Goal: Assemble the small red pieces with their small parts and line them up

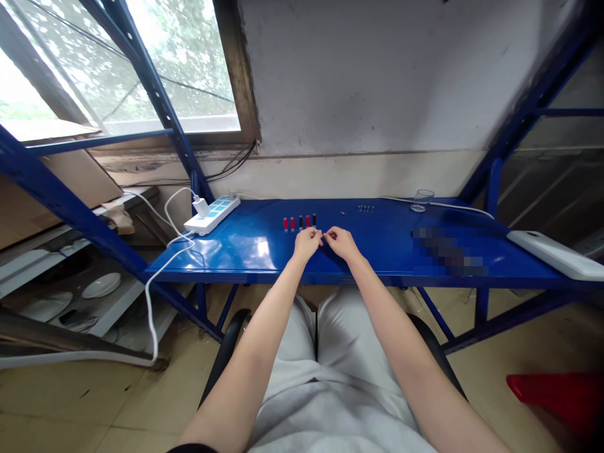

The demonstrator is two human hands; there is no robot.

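Observation:
Both my hands meet over the middle of a blue metal shelf (245,248). My left hand (307,242) and my right hand (340,241) have their fingers pinched together on a tiny item between them, too small to name. Just beyond the hands stands a row of small red and black plugs (300,222), upright on the shelf. A second cluster of small dark pieces (365,208) lies further back to the right.
A white power strip (212,214) with a charger and white cable lies at the shelf's back left. A clear glass (421,200) stands at the back right, a white flat device (554,253) at the far right. Blue rack struts frame both sides. Plates lie on a low shelf to the left.

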